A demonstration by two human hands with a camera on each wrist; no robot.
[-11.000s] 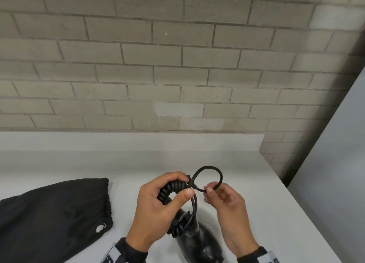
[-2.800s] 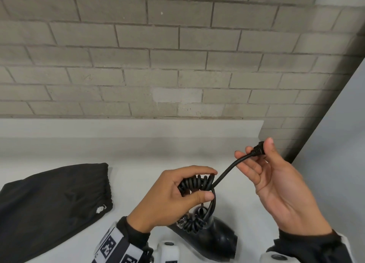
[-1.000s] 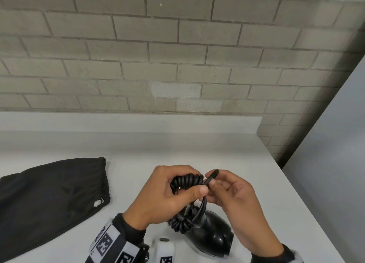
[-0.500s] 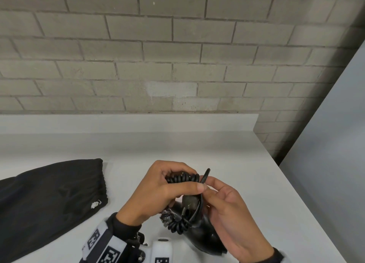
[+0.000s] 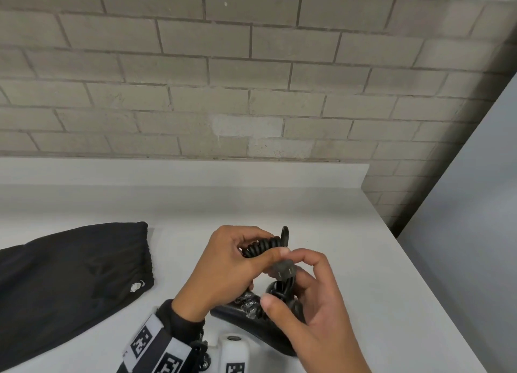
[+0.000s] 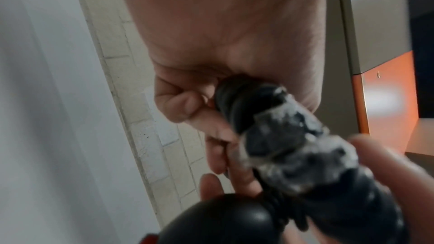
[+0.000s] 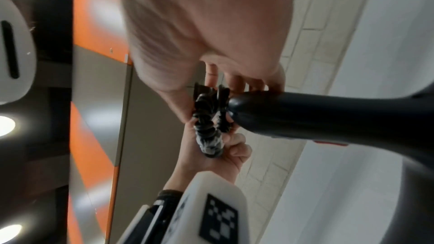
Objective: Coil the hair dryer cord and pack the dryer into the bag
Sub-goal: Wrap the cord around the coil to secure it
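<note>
While both hands gripped, no writing was readable.
Left hand point(image 5: 223, 272) clenched the coiled black rubber cord point(image 5: 261, 248); right hand point(image 5: 313, 311) pinched its plug point(image 5: 284, 270) above the glossy black dryer point(image 5: 268, 333).

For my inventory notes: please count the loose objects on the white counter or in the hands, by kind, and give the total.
Hair dryer with its coiled cord and plug: 1
Black bag: 1
Total: 2
</note>
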